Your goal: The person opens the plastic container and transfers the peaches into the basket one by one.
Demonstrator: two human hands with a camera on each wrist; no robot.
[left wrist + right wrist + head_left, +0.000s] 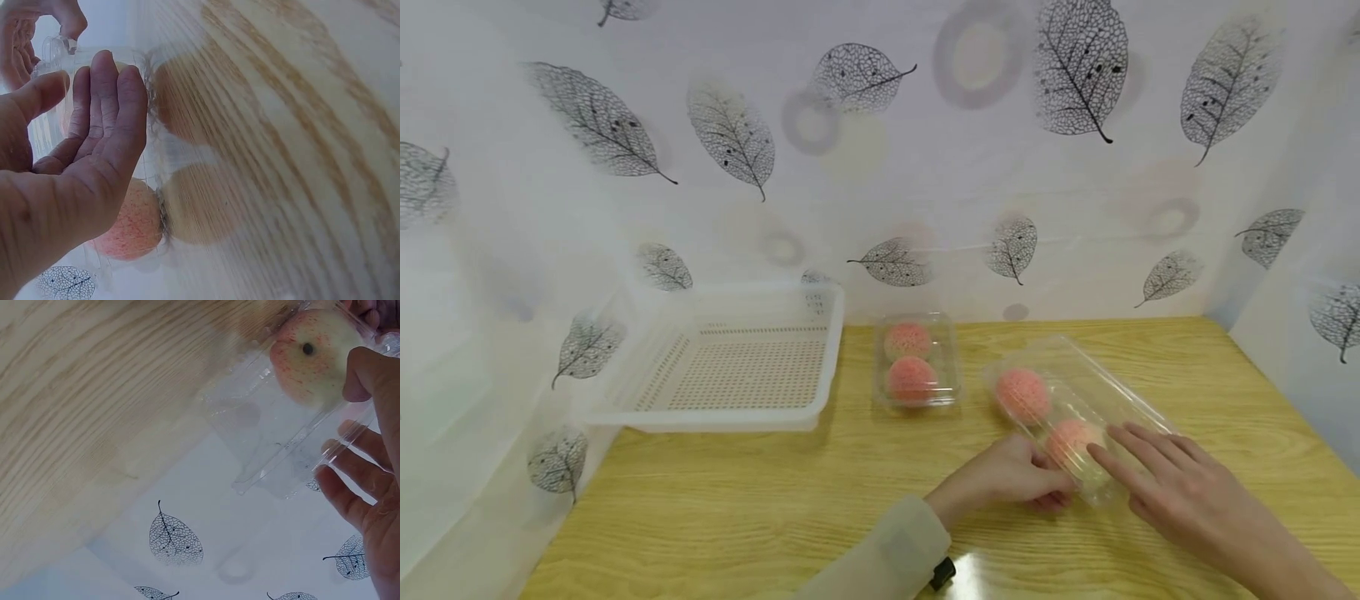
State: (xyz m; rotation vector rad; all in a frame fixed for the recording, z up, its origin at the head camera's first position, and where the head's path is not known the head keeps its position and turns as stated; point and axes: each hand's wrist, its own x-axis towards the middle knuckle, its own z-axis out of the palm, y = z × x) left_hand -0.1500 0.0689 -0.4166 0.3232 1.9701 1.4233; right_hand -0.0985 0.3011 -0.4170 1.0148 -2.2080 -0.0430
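Observation:
On the table's right side lies a clear plastic clamshell box (1097, 383) with two pink-and-cream peaches, the far peach (1023, 396) and the near peach (1071, 446). At its near left corner is my left hand (1018, 475), fingers lying along the box wall and thumb apart from them in the left wrist view. My right hand (1187, 483) reaches over the right side, its extended fingers (350, 475) against the clear lid (287, 444). The right thumb (362, 375) is beside the near peach, whose dark stem dimple shows in the right wrist view.
A second clear box (957, 362) with two pink peaches stands near the back edge, left of the first. Further left, a white perforated plastic basket (820, 396) sits on the wooden table (760, 508). A leaf-patterned sheet (895, 175) hangs behind the table.

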